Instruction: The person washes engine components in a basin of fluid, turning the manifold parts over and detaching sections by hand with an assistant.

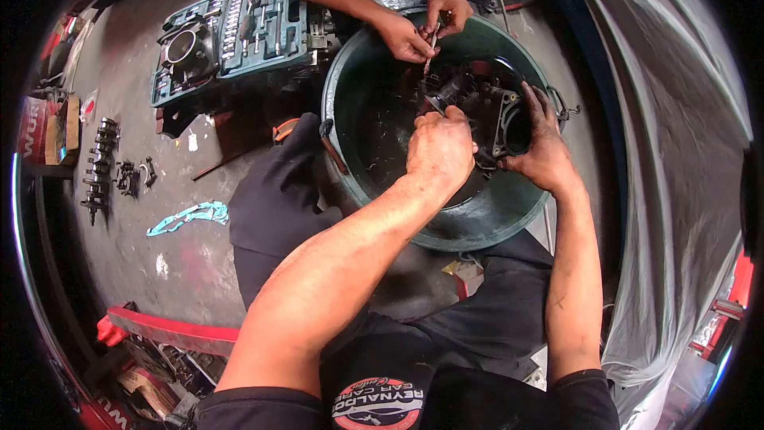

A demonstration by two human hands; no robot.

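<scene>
My right hand [547, 151], its fingers blackened, grips the right edge of a dark metal engine housing [496, 143] with a round opening and bolt holes. The housing is held inside a large green tub [469, 231] with dark liquid in it. My left hand [439, 151] is closed in a fist over the left side of the housing; what it grips is hidden beneath the fingers. Just beyond the fist is a dark cylindrical piece [447, 94]. Across the tub, another person's two hands [410, 38] hold a thin, small item [429, 56] over the liquid.
An open teal socket set case [278, 60] lies at the upper left, a metal housing [185, 48] resting on it. On the floor are a crankshaft [99, 167], small metal parts [127, 177] and a blue cloth [191, 216]. Grey plastic sheeting [676, 151] hangs at right.
</scene>
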